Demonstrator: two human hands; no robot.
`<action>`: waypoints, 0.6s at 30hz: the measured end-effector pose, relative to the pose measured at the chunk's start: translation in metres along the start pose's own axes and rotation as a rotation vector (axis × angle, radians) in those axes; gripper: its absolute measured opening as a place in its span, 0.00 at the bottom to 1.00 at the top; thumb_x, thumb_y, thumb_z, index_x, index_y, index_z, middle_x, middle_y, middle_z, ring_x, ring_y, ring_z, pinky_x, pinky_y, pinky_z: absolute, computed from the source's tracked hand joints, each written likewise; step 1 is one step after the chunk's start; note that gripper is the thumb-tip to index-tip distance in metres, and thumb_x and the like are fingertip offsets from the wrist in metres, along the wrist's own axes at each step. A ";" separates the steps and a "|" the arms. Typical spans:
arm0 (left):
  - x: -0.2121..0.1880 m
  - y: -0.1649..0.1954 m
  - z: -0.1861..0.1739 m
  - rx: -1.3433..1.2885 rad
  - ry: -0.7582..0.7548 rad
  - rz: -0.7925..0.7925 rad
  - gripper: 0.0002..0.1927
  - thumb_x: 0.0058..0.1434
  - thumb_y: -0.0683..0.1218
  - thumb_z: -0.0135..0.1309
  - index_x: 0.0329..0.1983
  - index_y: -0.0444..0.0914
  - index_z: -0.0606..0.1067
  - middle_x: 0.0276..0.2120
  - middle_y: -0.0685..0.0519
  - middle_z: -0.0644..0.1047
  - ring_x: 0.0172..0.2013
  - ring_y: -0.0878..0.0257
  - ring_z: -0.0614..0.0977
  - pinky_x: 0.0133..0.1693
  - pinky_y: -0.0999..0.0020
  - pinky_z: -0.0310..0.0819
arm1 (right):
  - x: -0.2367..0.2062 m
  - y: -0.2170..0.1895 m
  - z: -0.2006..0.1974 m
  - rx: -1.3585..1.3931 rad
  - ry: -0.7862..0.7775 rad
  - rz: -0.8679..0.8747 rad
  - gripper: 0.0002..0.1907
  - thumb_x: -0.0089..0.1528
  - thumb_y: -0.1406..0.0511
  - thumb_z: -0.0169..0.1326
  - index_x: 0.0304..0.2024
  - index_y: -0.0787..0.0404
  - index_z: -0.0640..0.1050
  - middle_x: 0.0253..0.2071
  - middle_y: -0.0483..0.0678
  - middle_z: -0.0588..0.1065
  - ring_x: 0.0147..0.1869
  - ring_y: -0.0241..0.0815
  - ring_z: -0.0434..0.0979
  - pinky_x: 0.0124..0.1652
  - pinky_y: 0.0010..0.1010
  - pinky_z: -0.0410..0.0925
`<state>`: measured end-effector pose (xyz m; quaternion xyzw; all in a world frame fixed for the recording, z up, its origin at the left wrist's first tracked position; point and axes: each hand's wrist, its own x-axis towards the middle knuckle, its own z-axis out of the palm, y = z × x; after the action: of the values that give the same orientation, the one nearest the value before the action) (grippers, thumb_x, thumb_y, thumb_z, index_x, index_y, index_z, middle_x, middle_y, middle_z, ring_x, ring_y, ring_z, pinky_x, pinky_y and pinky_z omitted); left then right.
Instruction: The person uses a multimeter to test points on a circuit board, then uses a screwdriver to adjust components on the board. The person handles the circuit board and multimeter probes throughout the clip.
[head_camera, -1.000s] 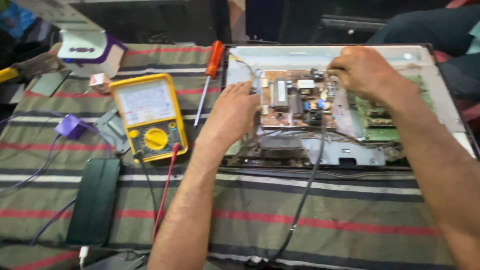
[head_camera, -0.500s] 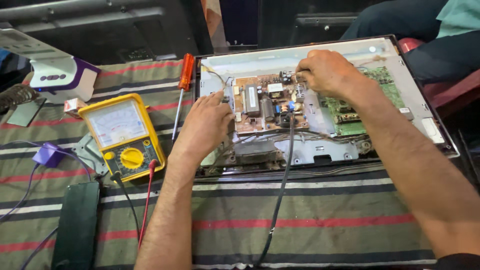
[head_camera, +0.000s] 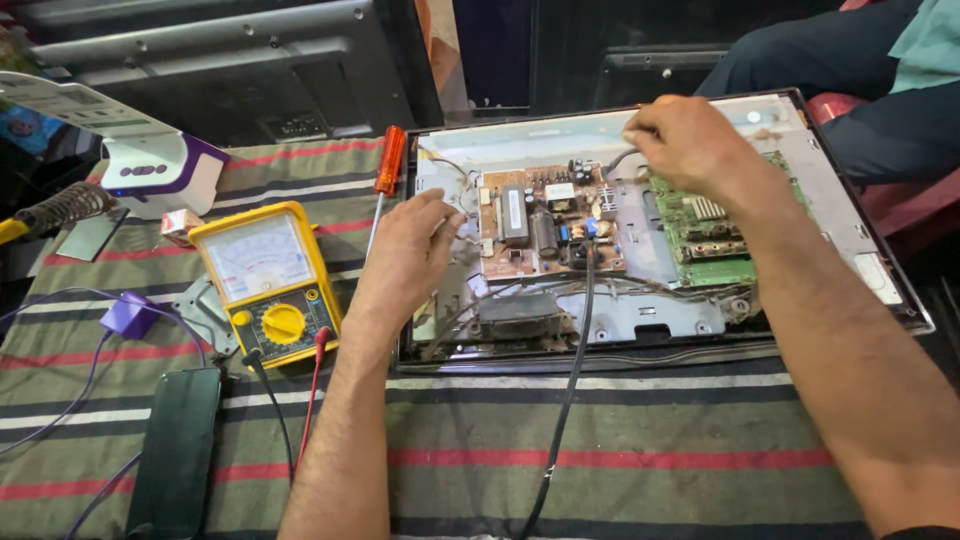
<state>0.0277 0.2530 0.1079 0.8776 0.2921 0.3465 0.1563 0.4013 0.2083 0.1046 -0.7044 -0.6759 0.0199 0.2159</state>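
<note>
Opened flat-screen television (head_camera: 850, 225) lies on a striped cloth (head_camera: 640, 460), its 2 circuit boards exposed. At far left sits a yellow multimeter (head_camera: 268, 280), an orange screwdriver (head_camera: 385, 175) beside it. Left hand (head_camera: 405, 255) rests loosely curled at the brown power board (head_camera: 545, 225); right hand (head_camera: 690, 145) pinches a grey wire (head_camera: 615, 160) above the green board (head_camera: 705, 235).

I see the open panel (head_camera: 850, 250) lying on the surface (head_camera: 620, 460), two boards (head_camera: 545, 220) side by side in it. Left of it lies the screwdriver (head_camera: 385, 175), then the meter (head_camera: 268, 280). A phone (head_camera: 178, 450) lies before the meter, an iron stand (head_camera: 60, 208) behind.
</note>
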 end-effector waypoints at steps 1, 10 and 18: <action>0.000 -0.002 0.001 0.006 0.046 0.013 0.06 0.65 0.41 0.56 0.42 0.33 0.78 0.48 0.39 0.80 0.49 0.42 0.79 0.51 0.51 0.72 | -0.001 0.002 -0.004 0.014 0.021 0.005 0.13 0.69 0.61 0.54 0.48 0.63 0.83 0.45 0.59 0.79 0.49 0.60 0.79 0.50 0.46 0.71; 0.000 -0.011 0.003 -0.017 0.112 -0.005 0.16 0.62 0.33 0.52 0.50 0.39 0.80 0.40 0.47 0.80 0.43 0.46 0.79 0.48 0.52 0.72 | -0.040 -0.044 -0.062 0.012 0.249 -0.027 0.10 0.70 0.65 0.59 0.51 0.62 0.84 0.44 0.57 0.79 0.39 0.54 0.79 0.41 0.43 0.71; -0.002 -0.015 0.005 0.014 0.095 0.018 0.21 0.55 0.34 0.55 0.53 0.40 0.80 0.40 0.47 0.81 0.41 0.48 0.79 0.45 0.53 0.72 | -0.052 -0.098 -0.092 0.108 0.256 -0.062 0.11 0.67 0.66 0.58 0.49 0.65 0.82 0.43 0.58 0.79 0.38 0.50 0.79 0.37 0.38 0.70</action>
<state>0.0244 0.2630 0.0960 0.8638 0.2939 0.3869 0.1331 0.3337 0.1317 0.2070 -0.6674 -0.6621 -0.0406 0.3385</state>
